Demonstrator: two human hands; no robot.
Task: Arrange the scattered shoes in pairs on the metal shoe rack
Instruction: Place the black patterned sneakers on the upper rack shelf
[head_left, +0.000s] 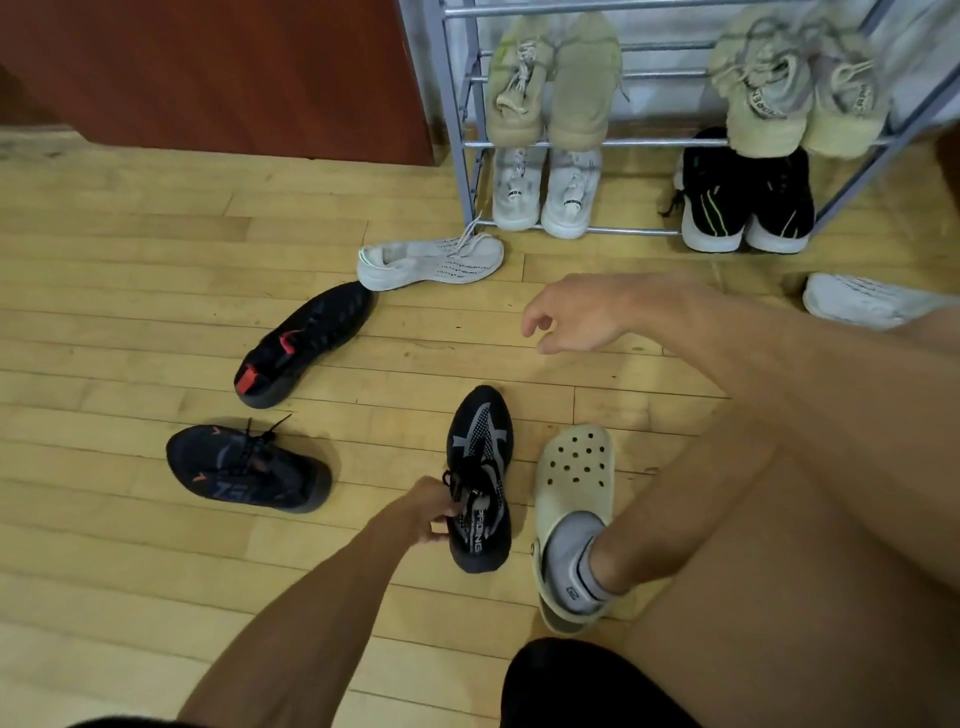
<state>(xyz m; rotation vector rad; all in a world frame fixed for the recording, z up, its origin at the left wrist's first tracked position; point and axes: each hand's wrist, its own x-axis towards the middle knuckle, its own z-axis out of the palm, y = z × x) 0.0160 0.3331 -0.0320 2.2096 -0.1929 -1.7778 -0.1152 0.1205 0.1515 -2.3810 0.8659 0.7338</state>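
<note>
The black-and-grey shoe lies on the wood floor in front of the person, its long axis running almost straight away from them, toe toward the rack and heel nearest the body. The left hand comes in low from the lower left, forearm stretched out, and its fingers are pinched closed on the shoe's collar beside the laces. The sole looks to be on the floor, though I cannot tell for sure.

The right hand hangs above bare floor, the arm reaching in from the right, palm down, fingers loosely curled and part open, holding nothing.

To the left, a black shoe with red tabs lies slantwise, toe pointing up and right, almost touching the heel of a white knit shoe that lies crosswise, toe to the right, just before the rack. A navy shoe lies at lower left, toe toward the left. Another white shoe shows at the right edge, partly hidden by the arm.

On the rack, the lower rails carry a white pair and a black pair; above them sit two beige pairs. All have heels toward the person.

The person's foot, in a grey sock, wears a pale clog just beside the held shoe.
</note>
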